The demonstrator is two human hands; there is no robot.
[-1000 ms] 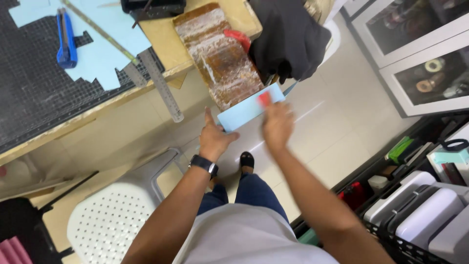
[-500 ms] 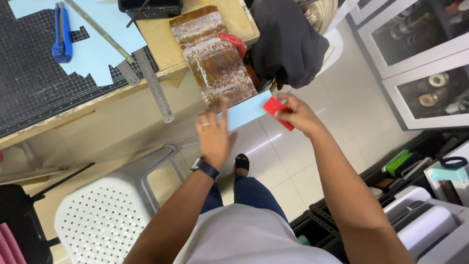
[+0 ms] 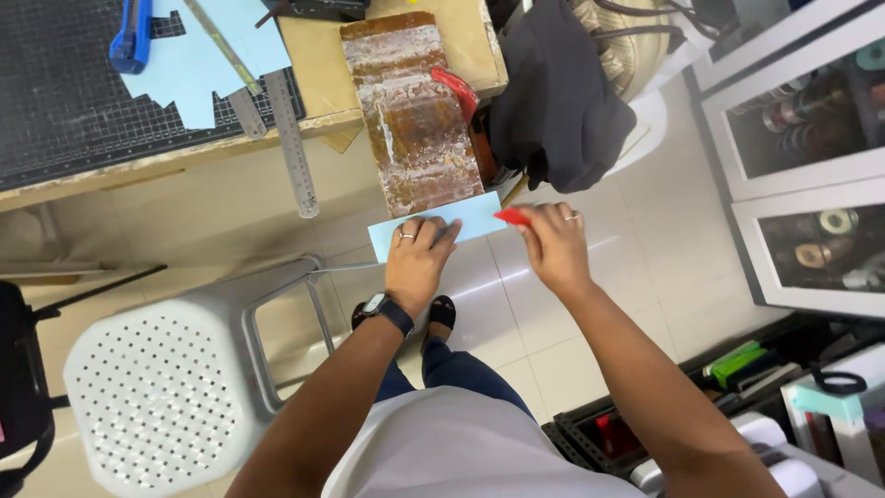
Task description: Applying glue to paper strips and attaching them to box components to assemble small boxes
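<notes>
Light blue strip (image 3: 470,219): a long pale piece lying across the near end of the board, overhanging its edge toward the person; it is pinned under the left hand and met by the right hand at its right end.
Board (image 3: 410,111): the landmark here, a long brown, white-streaked slab sticking out past the edge of the wooden table (image 3: 396,41).
Stool (image 3: 161,406): white, perforated seat, down and left of the board, near the person's knees.
Dark cloth (image 3: 562,92): bundled just right of the board.
Cutting mat (image 3: 64,101): black, gridded, well left of the board, with blue cut-outs (image 3: 198,65) on it.
Steel ruler (image 3: 290,143): left of the board, hanging over the table edge.
Left hand (image 3: 419,258): flat, fingers spread on the strip's left half, pressing it onto the board's end; it grips nothing.
Right hand (image 3: 553,244): fingers pinched shut around a small red tool.
Red tool (image 3: 513,217): touching the strip's right end.
Change: half a second earlier the red tool was lifted above the strip's right end; now it has come down against that end, while the left hand has stayed pressed on top.
Meaning: I judge the working stroke along the strip is just starting.
</notes>
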